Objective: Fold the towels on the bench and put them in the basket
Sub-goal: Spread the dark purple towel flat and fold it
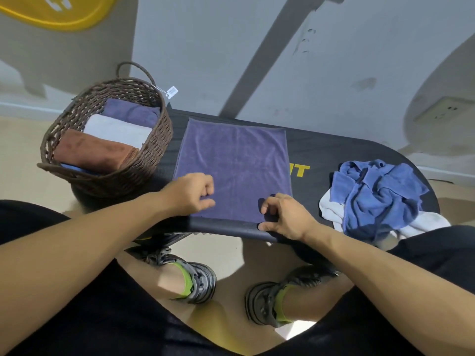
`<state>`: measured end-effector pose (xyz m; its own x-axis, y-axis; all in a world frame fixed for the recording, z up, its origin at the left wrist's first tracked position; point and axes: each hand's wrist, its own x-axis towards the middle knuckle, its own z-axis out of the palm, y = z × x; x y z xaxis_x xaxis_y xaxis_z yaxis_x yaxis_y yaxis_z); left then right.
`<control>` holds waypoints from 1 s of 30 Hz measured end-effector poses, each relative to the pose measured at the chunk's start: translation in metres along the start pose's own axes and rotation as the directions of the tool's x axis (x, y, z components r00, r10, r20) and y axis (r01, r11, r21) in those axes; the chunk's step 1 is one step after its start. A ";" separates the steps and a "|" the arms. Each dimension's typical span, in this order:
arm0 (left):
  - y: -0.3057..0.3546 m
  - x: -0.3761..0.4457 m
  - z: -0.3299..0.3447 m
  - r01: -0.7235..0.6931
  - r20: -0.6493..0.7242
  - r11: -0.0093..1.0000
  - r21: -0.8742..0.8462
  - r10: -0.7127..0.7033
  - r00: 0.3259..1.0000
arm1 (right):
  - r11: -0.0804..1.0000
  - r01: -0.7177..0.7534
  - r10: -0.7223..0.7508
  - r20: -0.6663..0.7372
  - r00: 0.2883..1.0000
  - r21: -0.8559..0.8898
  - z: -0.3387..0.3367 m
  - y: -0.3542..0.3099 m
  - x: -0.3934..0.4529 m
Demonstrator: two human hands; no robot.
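Both hands, left hand [195,195] and right hand [284,217], pinch the purple towel's [234,163] near corners on the table [334,155]; uneven lifting risks a skewed fold.

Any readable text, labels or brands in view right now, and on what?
"T", preceded by a partly hidden yellow stroke: upside down on the black bench, the rest covered by the purple towel.
White tag on the basket handle: print too small to read.
Yellow sign, top left: cut off, unreadable.
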<state>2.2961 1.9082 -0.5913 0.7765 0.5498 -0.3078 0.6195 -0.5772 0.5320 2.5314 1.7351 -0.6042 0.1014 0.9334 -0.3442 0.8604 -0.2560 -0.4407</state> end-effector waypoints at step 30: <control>-0.011 0.016 0.002 0.026 0.371 0.986 0.164 -0.086 0.925 | 0.989 0.020 -0.052 0.219 0.974 0.146 -0.019 0.017 0.004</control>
<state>2.3022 1.9217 -0.6039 0.7071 0.3341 -0.6232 0.6500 -0.6541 0.3868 2.5559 1.7397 -0.5975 -0.0556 0.8678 -0.4938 0.7798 -0.2711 -0.5643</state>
